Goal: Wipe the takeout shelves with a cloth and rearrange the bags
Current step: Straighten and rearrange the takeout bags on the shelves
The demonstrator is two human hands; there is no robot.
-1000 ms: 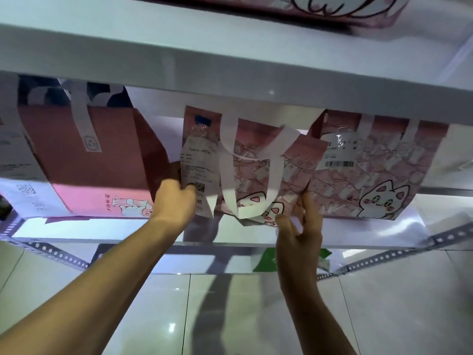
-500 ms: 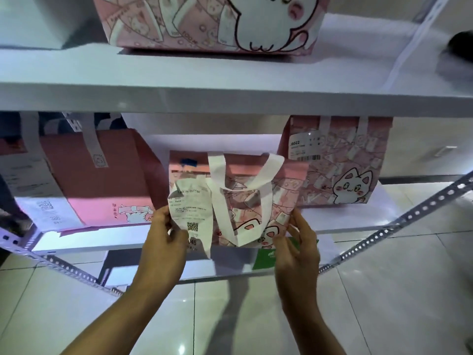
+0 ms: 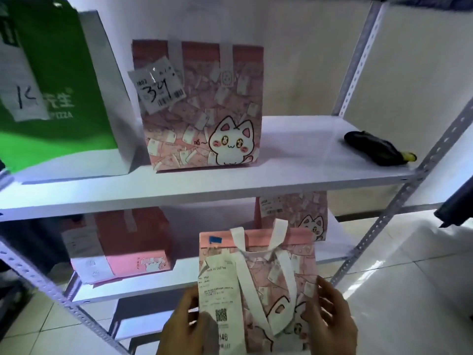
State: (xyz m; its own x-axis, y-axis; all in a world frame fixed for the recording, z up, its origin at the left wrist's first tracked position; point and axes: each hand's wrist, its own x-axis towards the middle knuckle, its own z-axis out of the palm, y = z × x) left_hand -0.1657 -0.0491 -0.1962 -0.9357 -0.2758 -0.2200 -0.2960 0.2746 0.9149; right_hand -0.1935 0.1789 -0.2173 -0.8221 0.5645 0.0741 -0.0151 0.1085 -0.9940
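Both hands raised before the white shelves: the left hand [image 3: 188, 326] and right hand [image 3: 330, 321] grasp a pink cat-print takeout bag [image 3: 258, 285]. Fingers curl round its lower sides, bag upright between them.

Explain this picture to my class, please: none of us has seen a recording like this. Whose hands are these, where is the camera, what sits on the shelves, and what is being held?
There is no machine here. A person wears a wide-angle camera on the head, so this single view looks forward and down at that person's own two bare hands.

The left hand and right hand hold a small pink cat bag by its sides, in front of the shelves. A long paper receipt hangs down its front, and the left thumb lies over the receipt's lower part.

On the upper shelf stand a green bag and a pink cat bag with a handwritten label. A dark object with a yellow tip lies at the right; I cannot tell what it is.

On the lower shelf stand a plain pink bag and another cat bag, partly hidden.
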